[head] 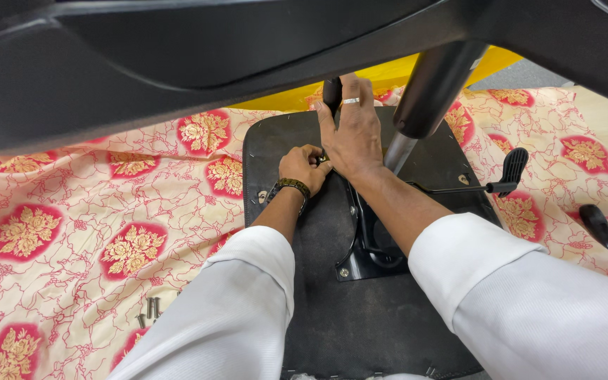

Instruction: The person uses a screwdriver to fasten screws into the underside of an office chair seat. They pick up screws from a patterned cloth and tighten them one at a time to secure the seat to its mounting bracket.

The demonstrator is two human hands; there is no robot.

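Here we are, looking down at an upturned chair seat [318, 324], a dark square slab lying flat on a cream cloth [86, 211] patterned with red and gold flowers. At the middle of the seat sits the black metal plate [360, 260] of the chair mechanism, one screw showing at its near corner, and from it a black column [427, 91] with a silver lower section rises up and away toward the top of the view. The left hand [302, 167] is curled tight, fingertips pinched on something small at the far edge of the plate; what exactly sits in that pinch I cannot tell, since the other hand covers it. A woven band wraps that left wrist. The right hand [352, 130] lies flat and spread over the far part of the plate, fingers long and pointing away, a ring on one of them, and its fingertips touch a dark rounded knob [331, 91] just beyond. Both sleeves are white. To the right of the seat, a thin lever with a black paddle handle [513, 169] sticks out from the plate over the cloth. Further right again lies a dark-handled tool [598, 226] on the cloth. Left of the seat's near corner, a few loose screws [150, 309] lie together on the cloth, in no dish or box.
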